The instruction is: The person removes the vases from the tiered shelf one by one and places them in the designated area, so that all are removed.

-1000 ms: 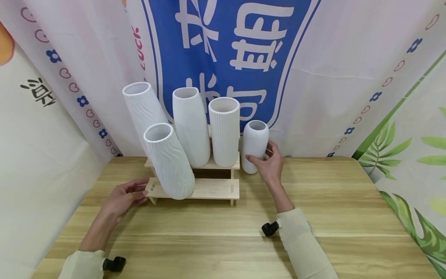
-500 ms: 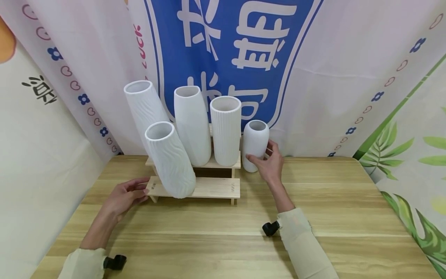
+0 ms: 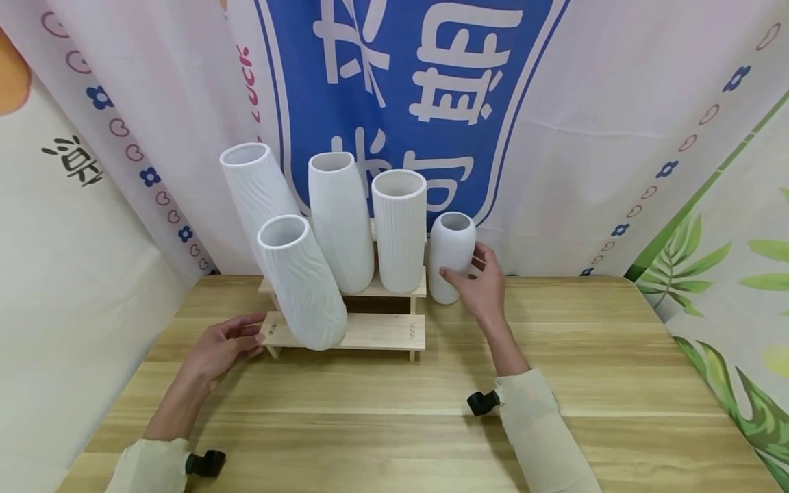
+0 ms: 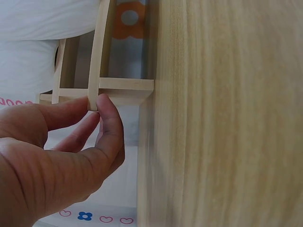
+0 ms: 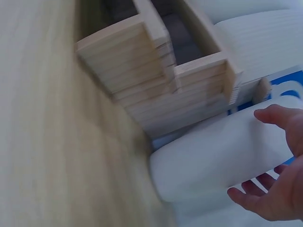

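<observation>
Right hand [image 3: 482,286] curled round small white vase [image 3: 451,255] standing on counter [image 3: 616,383], left hand [image 3: 220,346] open, fingertips touching wooden stepped rack [image 3: 376,333]

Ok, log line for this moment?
left hand: touches wooden step shelf end | right hand: grips small white vase | vase: upright on table
</observation>
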Demonstrator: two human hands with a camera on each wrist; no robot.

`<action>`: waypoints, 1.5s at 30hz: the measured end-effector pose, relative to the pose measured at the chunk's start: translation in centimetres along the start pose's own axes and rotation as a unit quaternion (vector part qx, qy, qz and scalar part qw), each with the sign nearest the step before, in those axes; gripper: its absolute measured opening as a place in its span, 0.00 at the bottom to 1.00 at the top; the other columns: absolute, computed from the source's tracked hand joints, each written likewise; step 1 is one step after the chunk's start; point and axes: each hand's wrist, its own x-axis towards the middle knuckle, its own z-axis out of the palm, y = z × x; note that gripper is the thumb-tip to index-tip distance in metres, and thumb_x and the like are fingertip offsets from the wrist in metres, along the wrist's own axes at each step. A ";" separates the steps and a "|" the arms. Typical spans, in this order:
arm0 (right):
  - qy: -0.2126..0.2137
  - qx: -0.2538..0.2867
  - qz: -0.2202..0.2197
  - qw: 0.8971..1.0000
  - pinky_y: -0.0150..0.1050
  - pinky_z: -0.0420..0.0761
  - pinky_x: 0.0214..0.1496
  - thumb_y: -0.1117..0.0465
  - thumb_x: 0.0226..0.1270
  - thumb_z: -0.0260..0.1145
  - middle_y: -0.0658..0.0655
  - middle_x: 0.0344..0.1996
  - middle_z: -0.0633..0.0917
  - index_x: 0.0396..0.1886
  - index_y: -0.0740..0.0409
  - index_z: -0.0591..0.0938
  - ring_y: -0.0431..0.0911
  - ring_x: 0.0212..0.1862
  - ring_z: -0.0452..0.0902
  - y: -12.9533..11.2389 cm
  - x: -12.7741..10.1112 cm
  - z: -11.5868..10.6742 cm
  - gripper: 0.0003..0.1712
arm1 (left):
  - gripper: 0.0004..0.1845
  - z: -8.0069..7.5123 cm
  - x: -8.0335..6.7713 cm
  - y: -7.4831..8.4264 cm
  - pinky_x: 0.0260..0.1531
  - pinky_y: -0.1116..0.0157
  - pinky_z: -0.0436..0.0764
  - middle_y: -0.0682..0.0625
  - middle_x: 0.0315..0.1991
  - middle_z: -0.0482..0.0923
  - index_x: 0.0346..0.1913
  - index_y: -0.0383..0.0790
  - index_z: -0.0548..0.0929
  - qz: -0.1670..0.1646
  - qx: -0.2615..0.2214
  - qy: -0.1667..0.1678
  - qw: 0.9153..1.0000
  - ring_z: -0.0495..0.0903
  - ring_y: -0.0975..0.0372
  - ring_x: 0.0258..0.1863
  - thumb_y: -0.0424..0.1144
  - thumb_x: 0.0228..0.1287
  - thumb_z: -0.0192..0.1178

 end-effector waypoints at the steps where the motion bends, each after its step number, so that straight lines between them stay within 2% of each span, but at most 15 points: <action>1: 0.003 0.001 0.000 1.000 0.64 0.80 0.76 0.60 0.61 0.82 0.63 0.75 0.76 0.78 0.59 0.70 0.62 0.74 0.74 -0.3 -0.1 -0.1 0.48 | 0.32 0.0 0.0 0.0 0.54 0.70 0.91 0.33 0.69 0.74 0.81 0.25 0.62 0.001 0.000 -0.001 1.000 0.86 0.71 0.48 0.29 0.81 0.58; 7: 0.016 0.000 -0.010 1.000 0.64 0.81 0.74 0.62 0.61 0.82 0.64 0.73 0.77 0.76 0.59 0.72 0.62 0.73 0.76 -2.3 -0.8 -1.0 0.45 | 0.32 0.1 0.2 0.1 0.55 0.70 0.91 0.30 0.71 0.72 0.81 0.26 0.63 0.008 0.002 -0.001 1.000 0.86 0.71 0.48 0.30 0.81 0.58; 16: 0.003 -0.006 -0.007 1.000 0.59 0.82 0.74 0.61 0.63 0.81 0.62 0.72 0.78 0.76 0.59 0.73 0.59 0.72 0.77 -4.1 -2.8 -1.7 0.43 | 0.32 0.2 0.5 0.3 0.55 0.70 0.91 0.38 0.65 0.77 0.80 0.26 0.64 0.007 -0.002 0.000 1.000 0.86 0.70 0.48 0.29 0.80 0.59; 22: -0.013 0.005 -0.008 1.000 0.59 0.81 0.76 0.61 0.65 0.79 0.62 0.70 0.80 0.75 0.61 0.74 0.59 0.71 0.77 -5.7 -4.8 -1.5 0.40 | 0.32 0.3 0.5 0.3 0.55 0.71 0.91 0.41 0.63 0.79 0.81 0.26 0.63 0.001 -0.004 -0.002 1.000 0.86 0.71 0.48 0.29 0.79 0.59; 27: -0.035 0.014 -0.026 0.999 0.63 0.81 0.74 0.63 0.63 0.80 0.64 0.67 0.81 0.73 0.63 0.75 0.61 0.70 0.78 -6.8 -6.1 -0.6 0.39 | 0.32 0.2 0.4 0.4 0.53 0.71 0.91 0.43 0.61 0.80 0.80 0.25 0.63 0.002 -0.007 -0.001 1.000 0.87 0.70 0.47 0.29 0.79 0.60; 34: -0.059 0.010 -0.048 0.997 0.59 0.86 0.70 0.64 0.62 0.81 0.65 0.64 0.84 0.69 0.62 0.78 0.59 0.66 0.82 -7.7 -7.5 1.2 0.36 | 0.32 0.0 0.3 0.3 0.54 0.71 0.91 0.48 0.59 0.81 0.80 0.25 0.63 0.003 -0.005 -0.001 1.000 0.86 0.71 0.47 0.29 0.79 0.60; 42: -0.083 0.052 -0.064 0.993 0.62 0.85 0.68 0.64 0.62 0.81 0.61 0.60 0.87 0.67 0.58 0.81 0.55 0.63 0.84 -9.1 -8.8 3.2 0.33 | 0.33 0.0 0.2 0.0 0.53 0.71 0.91 0.44 0.61 0.80 0.80 0.24 0.62 0.000 -0.006 -0.003 1.000 0.86 0.71 0.47 0.28 0.79 0.59; 45: -0.099 0.053 -0.077 0.991 0.60 0.86 0.68 0.63 0.62 0.81 0.60 0.61 0.87 0.67 0.58 0.81 0.54 0.63 0.84 -9.3 -9.1 4.1 0.33 | 0.33 0.0 0.1 0.0 0.54 0.71 0.91 0.45 0.61 0.80 0.80 0.24 0.63 -0.001 -0.009 0.000 1.000 0.86 0.71 0.47 0.28 0.79 0.59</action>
